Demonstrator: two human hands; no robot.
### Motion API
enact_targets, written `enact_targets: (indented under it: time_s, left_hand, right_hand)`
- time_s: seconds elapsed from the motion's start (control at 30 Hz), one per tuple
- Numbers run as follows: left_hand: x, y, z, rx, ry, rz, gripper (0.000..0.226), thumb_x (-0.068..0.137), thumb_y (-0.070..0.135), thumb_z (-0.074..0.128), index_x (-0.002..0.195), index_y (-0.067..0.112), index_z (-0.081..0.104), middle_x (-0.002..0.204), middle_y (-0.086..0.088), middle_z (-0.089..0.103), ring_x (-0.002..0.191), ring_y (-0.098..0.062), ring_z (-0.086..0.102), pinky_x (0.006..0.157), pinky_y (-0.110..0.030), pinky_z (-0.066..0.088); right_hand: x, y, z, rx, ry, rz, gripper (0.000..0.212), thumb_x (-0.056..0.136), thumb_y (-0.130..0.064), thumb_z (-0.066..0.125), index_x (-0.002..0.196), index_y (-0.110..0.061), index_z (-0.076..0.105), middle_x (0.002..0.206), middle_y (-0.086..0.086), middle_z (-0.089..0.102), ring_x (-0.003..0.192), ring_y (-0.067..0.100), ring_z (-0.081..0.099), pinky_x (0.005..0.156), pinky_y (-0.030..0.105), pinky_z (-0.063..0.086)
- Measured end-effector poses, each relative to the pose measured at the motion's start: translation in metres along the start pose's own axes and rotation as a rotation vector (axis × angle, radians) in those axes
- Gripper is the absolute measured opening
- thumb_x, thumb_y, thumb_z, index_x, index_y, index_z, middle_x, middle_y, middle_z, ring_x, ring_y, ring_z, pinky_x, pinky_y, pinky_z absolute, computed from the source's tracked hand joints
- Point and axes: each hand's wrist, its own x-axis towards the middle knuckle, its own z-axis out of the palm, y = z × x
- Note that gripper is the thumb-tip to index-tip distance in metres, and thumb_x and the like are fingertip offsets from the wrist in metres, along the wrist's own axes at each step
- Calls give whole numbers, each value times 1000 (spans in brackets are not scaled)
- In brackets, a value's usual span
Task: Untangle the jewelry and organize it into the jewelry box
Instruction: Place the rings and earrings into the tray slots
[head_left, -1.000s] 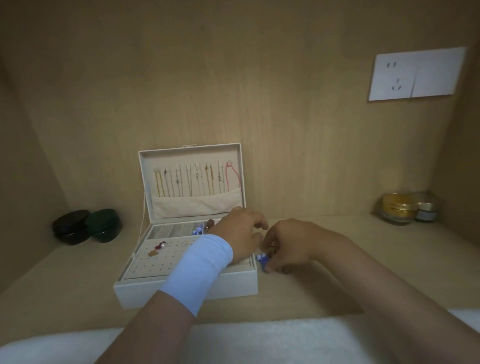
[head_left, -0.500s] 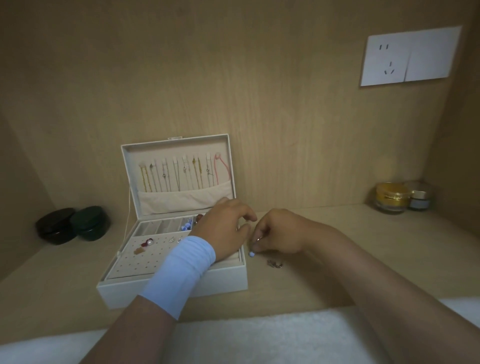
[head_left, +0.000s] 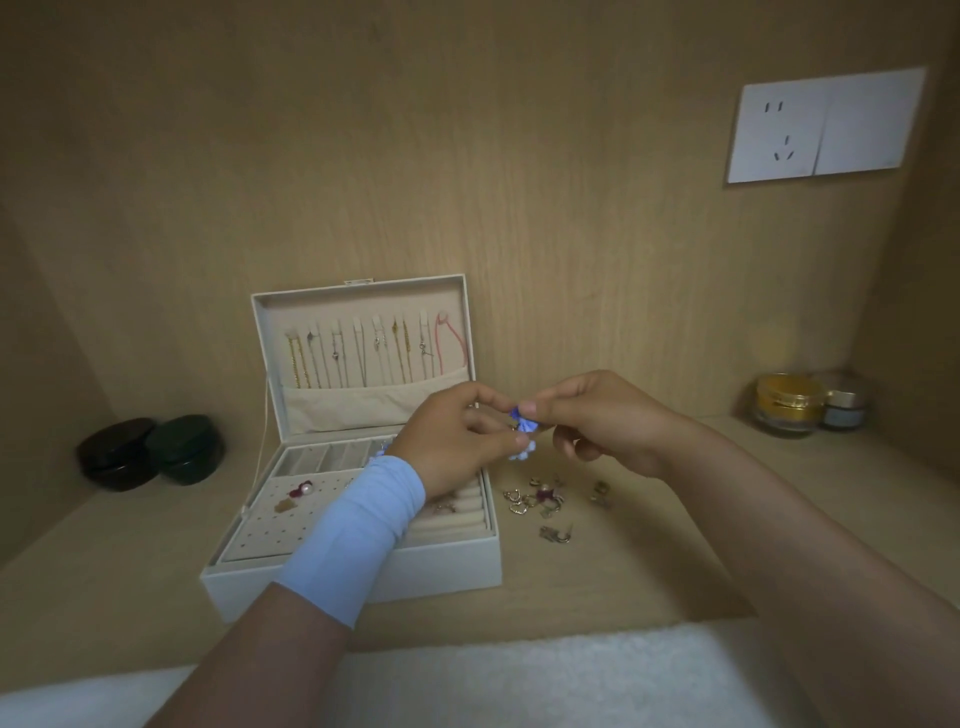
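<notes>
An open cream jewelry box (head_left: 447, 571) stands on the wooden shelf, with several chains hung in its raised lid (head_left: 363, 353). Above the box's right edge, my left hand (head_left: 457, 447) and my right hand (head_left: 602, 421) both pinch a small blue flower earring (head_left: 523, 423) held in the air between them. A pale blue part of it hangs just below my fingers. A loose heap of small gold earrings and rings (head_left: 545, 501) lies on the shelf right of the box. A few earrings sit on the box's perforated panel (head_left: 270, 525).
Two dark round cases (head_left: 150, 452) stand at the back left. Two cosmetic jars (head_left: 805, 405) stand in the back right corner. A white wall socket (head_left: 821, 124) is on the back panel. A white towel (head_left: 519, 680) covers the near edge.
Both hands rose from the shelf beside the box, lifting the blue earring into the air. The heap of jewelry they covered now shows. The camera view shifted.
</notes>
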Motion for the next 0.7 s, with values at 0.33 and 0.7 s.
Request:
enact_targets:
  time_s: [0.33, 0.7]
  left_hand:
    - [-4, 8, -36, -162, 30, -69, 8, 88, 12, 70, 95, 10, 72, 79, -3, 74, 60, -8, 62, 54, -17, 48]
    - [-26, -21, -107, -115, 183, -99, 19, 78, 11, 80, 95, 15, 72, 84, -7, 76, 81, -22, 72, 77, -34, 59]
  right_hand:
    - [-7, -18, 16, -23, 9, -67, 21, 95, -17, 64, 116, -18, 71, 102, 3, 76, 57, 14, 58, 47, 23, 38]
    - [25, -53, 108, 1, 61, -198, 12, 90, -15, 73, 98, -7, 77, 86, 6, 78, 49, 15, 57, 40, 17, 41]
